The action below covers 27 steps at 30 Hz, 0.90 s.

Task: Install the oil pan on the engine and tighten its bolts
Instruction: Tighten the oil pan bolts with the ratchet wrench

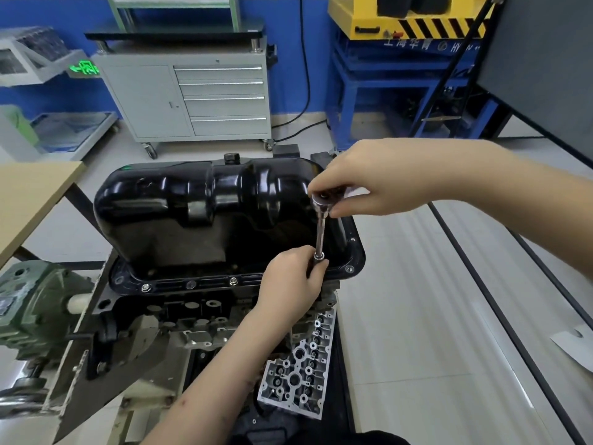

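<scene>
Oil pan (pixel 205 213) is already seated on the engine (pixel 192 313), black flange flat on the block, engine upside down on the stand. I'm on the near-right flange bolt. My right hand (pixel 362 184) pinches the ratchet head (pixel 322 200) from above, fingers curled round the top; the handle itself is hidden under my palm, so can't say how it points. My left hand (pixel 295 284) grips low on the extension (pixel 321 232), fingers wrapped round the socket end where it meets the flange; the bolt head itself is covered by my fingers. Extension stands close to upright, tilted slightly. To do this step well, I think: keep the left hand as a guide only, holding the socket square on the head so it doesn't cam off, and let the right hand do the turning. Keep the extension in line with the bolt axis; any lean risks rounding the head or cross-threading. Run it down to snug, not final torque. Other flange bolts (pixel 146 287) show along the near edge and one at the right corner (pixel 349 269); can't tell from here how tight they are. I'd bring all to snug first, then tighten in a crisscross pattern so the flange pulls down evenly. Far edge of the flange is hidden behind the pan body, so check it separately.
</scene>
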Tool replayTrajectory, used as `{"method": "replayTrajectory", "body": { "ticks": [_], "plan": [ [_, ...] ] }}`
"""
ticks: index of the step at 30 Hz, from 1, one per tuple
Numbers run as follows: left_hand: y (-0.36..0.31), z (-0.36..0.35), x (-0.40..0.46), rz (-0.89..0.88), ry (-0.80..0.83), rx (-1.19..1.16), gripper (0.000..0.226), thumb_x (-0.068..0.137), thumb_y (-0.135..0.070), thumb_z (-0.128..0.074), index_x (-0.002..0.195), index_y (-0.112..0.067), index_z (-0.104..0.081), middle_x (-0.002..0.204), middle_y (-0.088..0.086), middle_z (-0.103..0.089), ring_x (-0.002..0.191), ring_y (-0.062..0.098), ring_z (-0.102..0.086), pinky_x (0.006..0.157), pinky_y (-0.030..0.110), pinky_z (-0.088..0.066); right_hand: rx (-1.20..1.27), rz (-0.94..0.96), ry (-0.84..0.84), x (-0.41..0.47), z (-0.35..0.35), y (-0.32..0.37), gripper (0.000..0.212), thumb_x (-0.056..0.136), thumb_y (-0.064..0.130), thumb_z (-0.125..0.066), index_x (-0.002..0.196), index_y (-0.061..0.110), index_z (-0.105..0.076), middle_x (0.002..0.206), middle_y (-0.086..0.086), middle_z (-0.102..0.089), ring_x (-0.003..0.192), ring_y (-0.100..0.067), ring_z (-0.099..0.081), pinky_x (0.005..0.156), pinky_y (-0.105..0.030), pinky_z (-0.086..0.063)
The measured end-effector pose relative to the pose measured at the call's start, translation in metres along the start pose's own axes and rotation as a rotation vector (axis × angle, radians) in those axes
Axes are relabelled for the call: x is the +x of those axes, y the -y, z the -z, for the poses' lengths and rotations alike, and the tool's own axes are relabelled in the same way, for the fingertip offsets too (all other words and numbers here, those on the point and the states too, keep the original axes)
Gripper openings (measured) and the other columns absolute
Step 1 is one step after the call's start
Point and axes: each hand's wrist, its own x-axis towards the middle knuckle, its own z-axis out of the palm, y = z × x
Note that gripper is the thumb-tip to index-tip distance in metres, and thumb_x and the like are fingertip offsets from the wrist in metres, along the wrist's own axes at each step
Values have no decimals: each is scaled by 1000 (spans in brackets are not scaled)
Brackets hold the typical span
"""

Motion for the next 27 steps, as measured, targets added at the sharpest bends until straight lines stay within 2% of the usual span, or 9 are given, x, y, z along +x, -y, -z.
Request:
{"method": "replayTrajectory", "body": {
  "ticks": [2, 4, 8, 11, 13, 17, 21, 25, 27],
  "plan": [
    [0, 1, 1, -14, 13, 2, 19, 90, -26, -52, 74, -16, -47, 67, -6, -48, 63, 12, -42, 55, 21, -24, 24, 7, 41, -1, 2, -2, 22, 90, 33, -49, 108, 21, -57, 94, 6, -60, 88, -15, -53, 77, -32, -43],
    [0, 0, 0, -3, 4, -1, 18, 90, -27, -53, 75, -16, -50, 67, -7, -48, 62, 12, -43, 55, 20, -25, 17, -3, 25, -1, 2, -2, 25, 89, 37, -49, 109, 24, -57, 92, 8, -59, 83, -12, -51, 72, -30, -42],
    [-2, -2, -1, 66, -48, -53, 21, 84, -34, -60, 87, -14, -64, 73, -6, -61, 70, 12, -57, 63, 22, -41, -96, -78, -59, -1, 0, 3, 50, 71, 60, -35, 89, 18, -57, 69, 9, -54, 62, -9, -42, 49, -25, -31],
    [-4, -3, 1, 71, -73, -52, 24, 84, -35, -61, 87, -12, -65, 77, -3, -66, 72, 14, -59, 64, 24, -43, -124, -132, -86, -1, -2, 5, 48, 67, 63, -34, 67, 16, -46, 59, 7, -48, 54, -6, -39, 46, -25, -27],
    [-4, -3, 1, 54, -68, -28, 23, 86, -33, -59, 82, -11, -63, 68, -5, -60, 65, 14, -55, 59, 23, -36, -101, -112, -89, -1, -2, 5, 43, 71, 61, -39, 65, 19, -43, 57, 8, -46, 53, -4, -38, 45, -25, -25],
    [-2, -1, 0, 10, -55, -26, 21, 88, -27, -57, 72, -13, -55, 53, -12, -41, 53, 10, -41, 52, 21, -24, -58, -30, -37, -1, 1, 1, 25, 82, 47, -48, 88, 24, -56, 72, 9, -54, 64, -9, -45, 52, -24, -33],
    [-1, -1, -1, -18, -42, -30, 20, 89, -27, -55, 80, -10, -60, 66, -6, -52, 62, 12, -46, 57, 22, -29, -6, 6, -19, 0, 2, -1, 24, 85, 39, -54, 105, 27, -59, 91, 9, -61, 82, -12, -50, 67, -28, -40],
    [-1, 0, -2, -7, -38, -81, 16, 88, -26, -56, 87, -12, -62, 72, -8, -56, 70, 13, -55, 64, 24, -41, 15, -40, -69, 0, 0, 4, 39, 74, 55, -48, 93, 23, -59, 77, 8, -61, 69, -9, -48, 62, -30, -41],
    [-2, 1, -2, 13, -62, -114, 14, 86, -26, -60, 87, -13, -65, 71, -10, -57, 71, 11, -57, 67, 24, -44, 3, -75, -89, 0, -1, 6, 38, 70, 60, -44, 75, 23, -51, 63, 11, -52, 59, -3, -43, 53, -26, -36]
  ]
}}
